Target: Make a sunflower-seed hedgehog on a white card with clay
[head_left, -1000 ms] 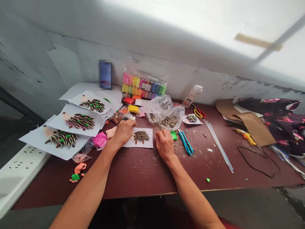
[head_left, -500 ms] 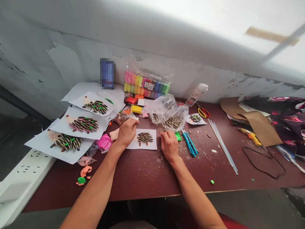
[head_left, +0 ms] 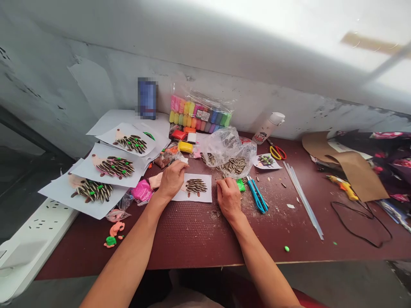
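A small white paper [head_left: 205, 192] lies between my hands, bearing a hedgehog figure with striped sunflower seeds [head_left: 196, 185] as spines and brown feet. My left hand [head_left: 172, 182] is at the paper's left end, covering part of the figure's head; its fingers are pinched together and what they hold is hidden. Just off the paper's right edge, my right hand [head_left: 229, 196] rests near the tabletop with curled fingers, their tips mostly out of sight. Beyond it a clear plastic bag [head_left: 224, 143] holds loose sunflower seeds [head_left: 233, 165]. Green clay [head_left: 240, 185] and a blue utility knife [head_left: 257, 196] lie beside it.
Finished hedgehog sheets [head_left: 80, 205] are stacked at left by a white power strip [head_left: 41, 233]. Pink clay [head_left: 141, 191], a pack of coloured clay [head_left: 201, 115], a bottle [head_left: 268, 128], scissors [head_left: 277, 152], glue sticks [head_left: 303, 200] and a glue gun [head_left: 344, 187] surround the work area.
The view has shifted slightly, so the surroundings sit a little differently. Both hands keep nearly the same pose around the paper; nothing has visibly been picked up or put down.
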Tool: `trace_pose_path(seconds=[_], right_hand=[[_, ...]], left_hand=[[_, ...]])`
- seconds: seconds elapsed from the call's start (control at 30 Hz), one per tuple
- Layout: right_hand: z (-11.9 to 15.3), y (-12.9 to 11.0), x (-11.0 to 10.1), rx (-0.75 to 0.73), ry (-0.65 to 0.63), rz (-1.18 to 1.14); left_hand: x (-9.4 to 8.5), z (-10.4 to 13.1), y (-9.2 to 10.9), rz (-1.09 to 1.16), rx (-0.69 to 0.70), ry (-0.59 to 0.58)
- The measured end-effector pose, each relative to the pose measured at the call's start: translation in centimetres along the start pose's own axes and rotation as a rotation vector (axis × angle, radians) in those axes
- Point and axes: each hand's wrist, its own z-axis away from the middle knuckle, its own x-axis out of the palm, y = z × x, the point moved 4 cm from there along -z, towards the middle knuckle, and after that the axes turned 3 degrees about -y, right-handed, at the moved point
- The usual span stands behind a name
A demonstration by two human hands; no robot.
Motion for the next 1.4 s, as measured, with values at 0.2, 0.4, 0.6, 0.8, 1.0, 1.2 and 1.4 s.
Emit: trace_pose_path(seconds=[0.2, 0.4, 0.6, 0.8, 1.0, 1.2, 1.4], right_hand=[[-0.2, -0.2, -0.6, 0.007, 0.022, -0.042], [-0.2, -0.9, -1.3, 0.011, 0.019, -0.157], [-0.1, -1.8, -1.2, -0.018, -0.005, -0.239], [0.0, -2.5, -0.9, -0.05, -0.031, -0.249], [0.1, -2.4, -0.4, -0.046, -0.058, -0.277], [-0.2, -0.9, -0.3, 0.047, -0.022, -0.314], [-0.3, -0.2, 0.1, 0.078, 0.0, -0.335]], left_hand=[[0.1, 0.1, 0.0, -0.014, 0.025, -0.006], [0.3, 0.2, 0.0, -0.027, 0.046, 0.009], [-0.1, 0.4, 0.4, -0.054, 0.07, 0.053], [-0.6, 0.5, 0.6, -0.08, 0.077, 0.105], [-1.1, 0.2, 0.4, -0.02, 0.017, 0.167], [-2.2, -0.2, 0.1, 0.081, -0.052, 0.273], [-1.7, -0.2, 0.1, 0.152, -0.062, 0.252]])
